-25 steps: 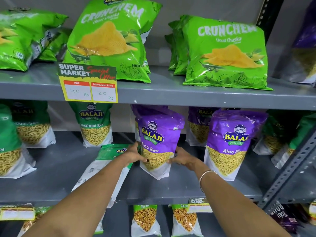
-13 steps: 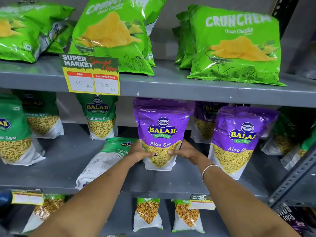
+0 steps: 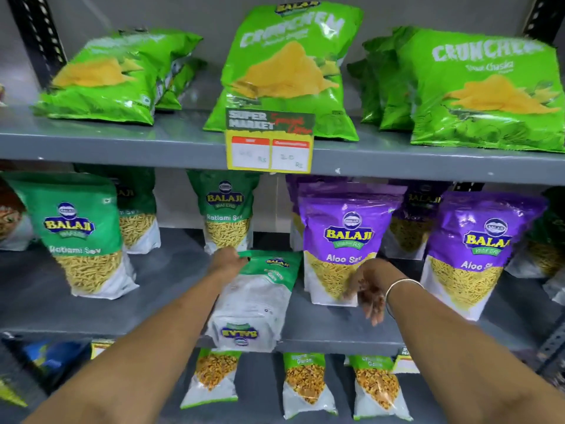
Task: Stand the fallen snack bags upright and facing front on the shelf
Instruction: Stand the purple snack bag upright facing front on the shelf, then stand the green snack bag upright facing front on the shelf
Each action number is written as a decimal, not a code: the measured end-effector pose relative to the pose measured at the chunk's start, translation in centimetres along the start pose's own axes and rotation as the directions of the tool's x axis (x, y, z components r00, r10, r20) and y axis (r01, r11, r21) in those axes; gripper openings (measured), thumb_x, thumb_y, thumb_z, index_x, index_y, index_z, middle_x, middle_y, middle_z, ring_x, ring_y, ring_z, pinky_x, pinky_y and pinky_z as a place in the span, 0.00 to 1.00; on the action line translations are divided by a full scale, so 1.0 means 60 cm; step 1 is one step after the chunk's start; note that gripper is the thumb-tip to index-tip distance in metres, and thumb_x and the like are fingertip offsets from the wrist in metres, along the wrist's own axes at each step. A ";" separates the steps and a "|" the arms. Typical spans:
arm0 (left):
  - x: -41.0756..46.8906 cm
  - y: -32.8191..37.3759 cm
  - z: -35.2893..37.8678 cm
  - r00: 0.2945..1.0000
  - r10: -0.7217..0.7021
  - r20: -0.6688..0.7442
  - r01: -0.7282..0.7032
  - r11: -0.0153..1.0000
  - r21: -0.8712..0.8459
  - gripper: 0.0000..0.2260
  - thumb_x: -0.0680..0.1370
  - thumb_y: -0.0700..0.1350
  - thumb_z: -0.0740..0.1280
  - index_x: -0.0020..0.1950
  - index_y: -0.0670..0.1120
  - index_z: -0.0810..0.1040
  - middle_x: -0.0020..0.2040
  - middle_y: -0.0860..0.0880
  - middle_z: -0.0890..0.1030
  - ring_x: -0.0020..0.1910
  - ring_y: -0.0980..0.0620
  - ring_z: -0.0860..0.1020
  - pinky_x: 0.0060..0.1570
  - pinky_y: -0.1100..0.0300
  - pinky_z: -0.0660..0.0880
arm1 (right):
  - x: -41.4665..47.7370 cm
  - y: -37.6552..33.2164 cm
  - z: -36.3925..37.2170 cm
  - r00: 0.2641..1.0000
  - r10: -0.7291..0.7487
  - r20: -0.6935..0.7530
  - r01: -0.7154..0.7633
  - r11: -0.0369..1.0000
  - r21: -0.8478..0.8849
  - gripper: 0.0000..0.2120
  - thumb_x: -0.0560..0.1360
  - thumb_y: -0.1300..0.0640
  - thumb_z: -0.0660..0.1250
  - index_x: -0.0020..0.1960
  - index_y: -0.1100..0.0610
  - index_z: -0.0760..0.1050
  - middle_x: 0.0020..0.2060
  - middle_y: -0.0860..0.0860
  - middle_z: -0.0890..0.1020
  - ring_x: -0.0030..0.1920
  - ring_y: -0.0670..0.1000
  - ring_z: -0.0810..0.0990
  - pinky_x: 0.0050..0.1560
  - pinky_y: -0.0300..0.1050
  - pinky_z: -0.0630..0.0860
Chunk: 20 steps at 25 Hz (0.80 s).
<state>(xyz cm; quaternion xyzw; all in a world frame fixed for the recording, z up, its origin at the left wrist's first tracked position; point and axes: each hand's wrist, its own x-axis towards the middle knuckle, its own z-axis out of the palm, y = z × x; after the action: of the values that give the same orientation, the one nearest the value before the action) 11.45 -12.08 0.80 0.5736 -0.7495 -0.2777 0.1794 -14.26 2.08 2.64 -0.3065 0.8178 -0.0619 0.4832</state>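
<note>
A green and white Balaji bag point(image 3: 255, 301) lies flat on the middle shelf point(image 3: 171, 301), its top end pointing to the back and its bottom over the front edge. My left hand point(image 3: 227, 264) reaches to its far top-left corner, fingers curled on the green edge. Just to the right, a purple Aloo Sev bag point(image 3: 345, 237) stands upright and faces front. My right hand point(image 3: 370, 290) hangs in front of its lower right part with loose, spread fingers and holds nothing.
Green Ratlami Sev bags point(image 3: 82, 234) stand at the left and another purple bag point(image 3: 477, 249) at the right. Green Crunchem bags point(image 3: 287, 71) fill the upper shelf, the left ones point(image 3: 116, 78) lying back. A price tag point(image 3: 269, 145) hangs from its edge. Small bags point(image 3: 305, 384) stand below.
Both hands have let go of the purple Aloo Sev bag, which now stands upright. My left hand moved left onto the fallen green bag; my right hand drew back. The view shifted left.
</note>
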 end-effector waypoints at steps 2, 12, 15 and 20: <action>0.006 -0.058 -0.021 0.983 -0.068 0.168 0.075 0.997 -0.036 0.11 0.76 0.49 0.64 0.42 0.42 0.72 0.44 0.40 0.75 0.45 0.44 0.76 0.51 0.50 0.74 | -0.018 -0.044 0.059 1.000 0.019 0.019 -0.020 0.999 0.046 0.25 0.63 0.56 0.75 0.50 0.73 0.75 0.43 0.69 0.81 0.49 0.68 0.82 0.55 0.61 0.77; 0.023 -0.147 0.001 0.636 -0.095 0.766 0.595 0.692 -0.408 0.11 0.73 0.46 0.69 0.37 0.42 0.72 0.22 0.46 0.78 0.28 0.48 0.78 0.42 0.49 0.75 | 0.005 -0.158 0.265 0.960 -0.067 -0.273 0.246 0.668 0.702 0.14 0.67 0.56 0.75 0.33 0.57 0.70 0.16 0.49 0.71 0.14 0.46 0.65 0.23 0.31 0.65; 0.015 -0.150 -0.009 0.610 -0.072 0.789 0.610 0.678 -0.409 0.07 0.74 0.41 0.68 0.39 0.41 0.72 0.35 0.43 0.76 0.36 0.47 0.75 0.53 0.47 0.72 | 0.090 -0.120 0.234 0.963 -0.091 -0.256 0.242 0.714 0.657 0.30 0.46 0.53 0.84 0.43 0.52 0.73 0.34 0.52 0.71 0.30 0.48 0.66 0.60 0.55 0.75; 0.003 -0.139 -0.049 0.632 0.049 0.773 0.453 0.787 -0.420 0.04 0.74 0.37 0.67 0.42 0.43 0.74 0.38 0.46 0.76 0.26 0.54 0.74 0.54 0.47 0.76 | 0.009 -0.138 0.222 0.985 -0.091 -0.143 0.154 0.837 0.526 0.30 0.45 0.53 0.84 0.43 0.55 0.75 0.36 0.56 0.75 0.37 0.54 0.72 0.53 0.62 0.78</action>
<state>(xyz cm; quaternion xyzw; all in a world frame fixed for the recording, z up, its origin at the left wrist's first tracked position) 19.45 -14.44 -2.09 0.4078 -0.5588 -0.7220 -0.0148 0.25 -2.32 -1.47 -0.2075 0.7726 -0.3351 0.4976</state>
